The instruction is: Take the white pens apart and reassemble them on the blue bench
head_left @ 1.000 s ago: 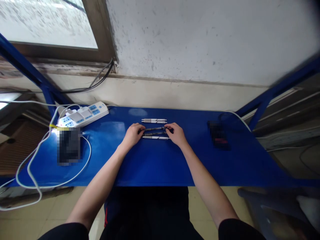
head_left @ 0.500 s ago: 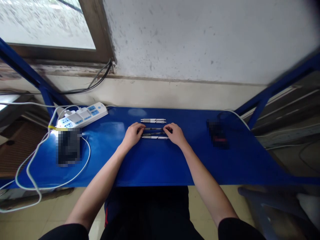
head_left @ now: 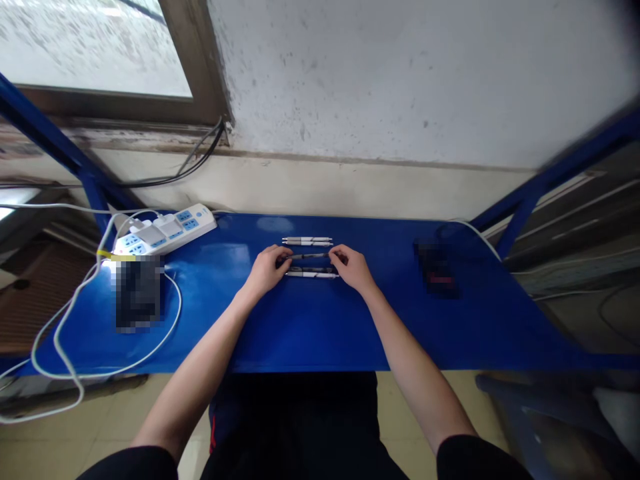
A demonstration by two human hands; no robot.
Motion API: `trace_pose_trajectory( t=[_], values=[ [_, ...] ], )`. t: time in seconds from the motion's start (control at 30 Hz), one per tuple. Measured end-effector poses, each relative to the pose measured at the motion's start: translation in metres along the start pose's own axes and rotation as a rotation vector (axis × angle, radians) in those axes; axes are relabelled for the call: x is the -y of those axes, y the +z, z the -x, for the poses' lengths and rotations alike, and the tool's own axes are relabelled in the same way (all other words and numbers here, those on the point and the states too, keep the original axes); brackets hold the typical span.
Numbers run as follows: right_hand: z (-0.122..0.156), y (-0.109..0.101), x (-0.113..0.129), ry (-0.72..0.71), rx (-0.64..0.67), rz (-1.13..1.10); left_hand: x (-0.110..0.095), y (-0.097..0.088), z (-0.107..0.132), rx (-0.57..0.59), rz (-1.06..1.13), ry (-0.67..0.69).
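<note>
On the near side of the paired white pens, a dark pen, long axis roughly parallel to them, spanned left hand to right hand, each pinching one end, exact fingertip contact unclear.

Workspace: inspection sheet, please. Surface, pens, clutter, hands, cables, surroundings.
Surface: table, blue, glossy with reflections.
Pens: dark pen between the hands; two white pens behind it; second dark pen just behind front white pen.
Clutter: power strip, left rear; left dark item and right dark item, both pixelated.
Hands: left hand and right hand pinch opposite ends of the dark pen.
Cables: white cables looping at left; black cables near window.
Surroundings: marked wall; window, left rear.
</note>
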State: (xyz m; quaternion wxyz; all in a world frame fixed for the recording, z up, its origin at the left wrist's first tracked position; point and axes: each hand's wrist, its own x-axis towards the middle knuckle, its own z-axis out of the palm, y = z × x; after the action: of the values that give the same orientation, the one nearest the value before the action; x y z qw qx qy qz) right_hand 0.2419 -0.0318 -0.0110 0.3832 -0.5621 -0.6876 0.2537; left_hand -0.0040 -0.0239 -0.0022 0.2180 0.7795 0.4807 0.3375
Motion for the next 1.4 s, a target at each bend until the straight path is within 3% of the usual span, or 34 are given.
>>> trace_pose_trajectory(
  t=[0.23,0.47,0.73,1.03,1.4],
  values=[
    [0.000,-0.003,0.007,0.040,-0.004,-0.088,-0.004,-0.002,-0.001,-0.066,0.104,-0.062],
    [-0.003,-0.003,0.005,0.071,-0.013,-0.222,-0.009,-0.005,0.000,0.010,0.132,-0.081],
    [-0.002,-0.001,0.008,0.041,0.005,-0.318,-0.010,-0.005,0.000,-0.014,0.136,-0.153],
    [-0.004,0.002,-0.003,0.112,-0.041,-0.363,-0.008,-0.001,0.000,-0.041,0.339,-0.126],
    [-0.005,0.004,-0.007,0.156,-0.024,-0.553,-0.008,-0.002,-0.001,-0.029,0.392,-0.153]
  ],
)
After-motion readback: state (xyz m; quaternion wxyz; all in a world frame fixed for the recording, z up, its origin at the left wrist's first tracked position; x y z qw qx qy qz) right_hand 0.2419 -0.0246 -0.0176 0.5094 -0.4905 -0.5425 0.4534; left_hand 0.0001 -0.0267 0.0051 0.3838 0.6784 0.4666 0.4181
